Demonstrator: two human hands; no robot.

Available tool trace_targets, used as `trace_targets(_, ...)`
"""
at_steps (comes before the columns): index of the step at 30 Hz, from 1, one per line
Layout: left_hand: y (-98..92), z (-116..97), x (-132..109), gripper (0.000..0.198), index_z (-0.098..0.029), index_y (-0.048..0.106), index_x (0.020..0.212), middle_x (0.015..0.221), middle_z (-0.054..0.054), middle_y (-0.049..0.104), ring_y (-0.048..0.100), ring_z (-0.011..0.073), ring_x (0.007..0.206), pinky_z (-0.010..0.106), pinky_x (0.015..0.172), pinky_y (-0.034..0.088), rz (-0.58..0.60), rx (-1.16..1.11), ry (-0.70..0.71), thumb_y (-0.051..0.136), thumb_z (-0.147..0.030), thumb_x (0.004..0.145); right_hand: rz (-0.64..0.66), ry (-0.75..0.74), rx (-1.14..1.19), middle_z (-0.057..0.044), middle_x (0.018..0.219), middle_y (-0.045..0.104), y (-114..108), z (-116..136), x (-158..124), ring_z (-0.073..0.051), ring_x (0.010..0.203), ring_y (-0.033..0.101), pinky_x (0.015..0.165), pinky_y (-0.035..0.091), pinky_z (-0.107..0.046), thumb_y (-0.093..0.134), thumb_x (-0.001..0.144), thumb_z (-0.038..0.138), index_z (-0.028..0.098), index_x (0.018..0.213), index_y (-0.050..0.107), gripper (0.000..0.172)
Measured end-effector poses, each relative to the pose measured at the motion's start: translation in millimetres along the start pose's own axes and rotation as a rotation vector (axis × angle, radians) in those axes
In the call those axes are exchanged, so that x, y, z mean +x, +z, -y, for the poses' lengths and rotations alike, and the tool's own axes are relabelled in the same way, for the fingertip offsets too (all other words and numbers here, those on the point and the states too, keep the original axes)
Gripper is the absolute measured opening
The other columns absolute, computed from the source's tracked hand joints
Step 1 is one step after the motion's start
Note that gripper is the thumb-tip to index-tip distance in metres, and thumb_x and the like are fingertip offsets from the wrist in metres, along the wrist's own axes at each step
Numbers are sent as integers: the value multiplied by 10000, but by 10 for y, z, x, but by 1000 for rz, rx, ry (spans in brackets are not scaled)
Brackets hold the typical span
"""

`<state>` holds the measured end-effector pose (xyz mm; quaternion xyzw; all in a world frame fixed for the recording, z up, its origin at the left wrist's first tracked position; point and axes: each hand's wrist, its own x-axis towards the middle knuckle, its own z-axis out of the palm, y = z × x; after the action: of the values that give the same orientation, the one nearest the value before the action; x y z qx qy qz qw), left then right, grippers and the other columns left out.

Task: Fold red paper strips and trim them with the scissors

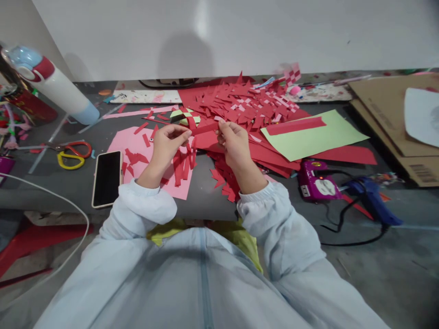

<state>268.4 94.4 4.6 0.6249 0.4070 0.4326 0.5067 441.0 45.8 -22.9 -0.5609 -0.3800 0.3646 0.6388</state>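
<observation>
A narrow red paper strip (206, 129) is stretched between my two hands above the table. My left hand (168, 148) pinches its left end between thumb and fingertips. At the other end, my right hand (235, 144) grips the strip with the fingers curled in. Beneath my left hand lies a pink paper sheet (183, 189) with red strips and scraps on it. Just behind the strip sits a green and red woven paper piece (185, 116). A large heap of red paper cuttings (226, 105) spreads behind my right hand, some of them chequered pink and red.
On the left are a white bottle (63, 89), yellow-and-red-handled scissors (73, 155) and a phone (108, 179). To the right lie a green sheet (308, 141), a purple box (317, 185), a blue glue gun (372, 201) with black cords, and cardboard (384, 109).
</observation>
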Motion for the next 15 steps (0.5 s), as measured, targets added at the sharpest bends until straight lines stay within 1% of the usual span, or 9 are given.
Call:
trace_targets(5, -23, 4, 19, 160, -179, 669, 798, 674, -12, 642, 601, 90, 605, 243, 621, 518, 2, -2, 0, 755, -293, 726, 5, 5, 3, 54, 548, 341, -6, -3, 3, -79, 465, 257, 416, 211, -230, 558, 748, 769, 237, 637, 416, 562)
trace_targets(9, -45, 9, 35, 185, -185, 669, 858, 671, -17, 627, 612, 95, 615, 220, 572, 509, -4, -9, -21, 754, -246, 707, -10, 23, 34, 55, 555, 357, 0, 22, -9, -72, 464, 251, 410, 209, -227, 613, 714, 752, 236, 633, 420, 557)
trace_targets(15, -41, -33, 21, 147, -167, 656, 851, 668, -5, 635, 612, 100, 600, 238, 570, 526, 33, 13, -47, 734, -199, 731, -25, -4, 24, 52, 560, 380, -8, 16, 5, -66, 460, 252, 400, 197, -226, 598, 733, 749, 232, 633, 425, 554)
